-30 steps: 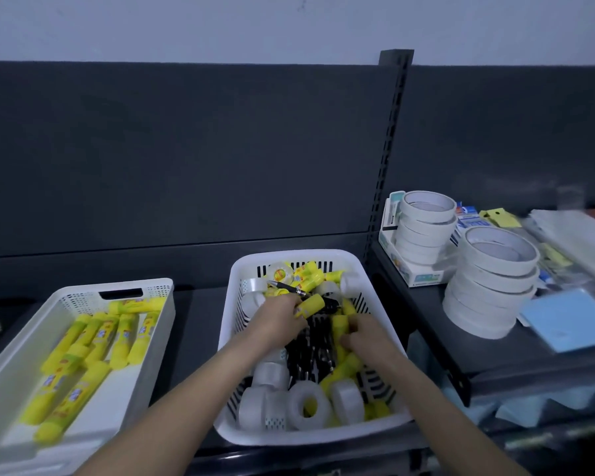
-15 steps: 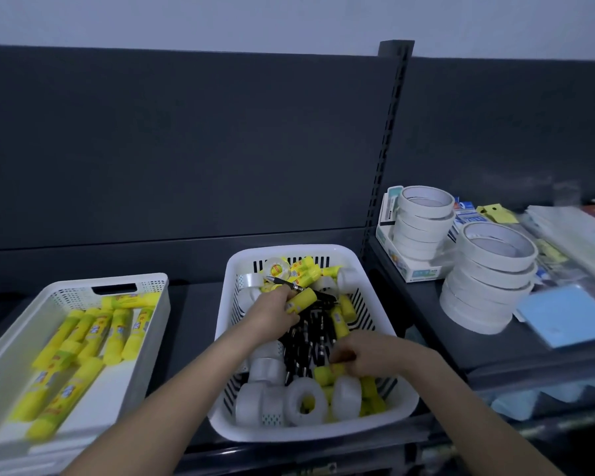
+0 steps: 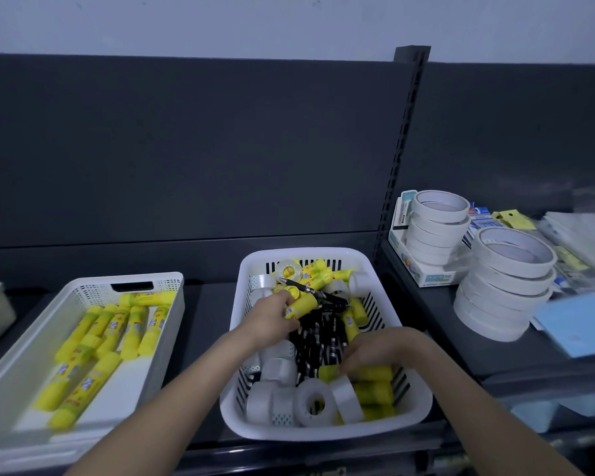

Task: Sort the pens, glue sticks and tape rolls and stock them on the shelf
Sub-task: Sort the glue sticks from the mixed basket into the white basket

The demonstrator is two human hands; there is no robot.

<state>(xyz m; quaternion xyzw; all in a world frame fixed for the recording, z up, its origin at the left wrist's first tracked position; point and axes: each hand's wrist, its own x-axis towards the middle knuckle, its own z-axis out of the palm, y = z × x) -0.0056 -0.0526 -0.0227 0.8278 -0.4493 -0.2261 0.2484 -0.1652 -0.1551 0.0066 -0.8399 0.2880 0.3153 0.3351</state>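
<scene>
- The tray [image 3: 172,283] is sitting on the shelf [image 3: 207,314], holding sorted glue sticks [image 3: 110,331].
- The basket [image 3: 323,254] beside it is holding pens [image 3: 316,341] and tape rolls [image 3: 315,401].
- The left grip [image 3: 270,319] is clamping a glue stick [image 3: 304,304] over the basket.
- The right grip [image 3: 378,348] is clamping a second glue stick [image 3: 375,372] inside the basket.

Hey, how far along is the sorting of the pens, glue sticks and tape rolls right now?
Done: several sorted glue sticks lie in the left tray. In hand: the left hand grips a glue stick over the mixed basket; the right hand touches a second glue stick, grip unclear. Left: pens, tape rolls and other glue sticks sit unsorted in that basket.
</scene>
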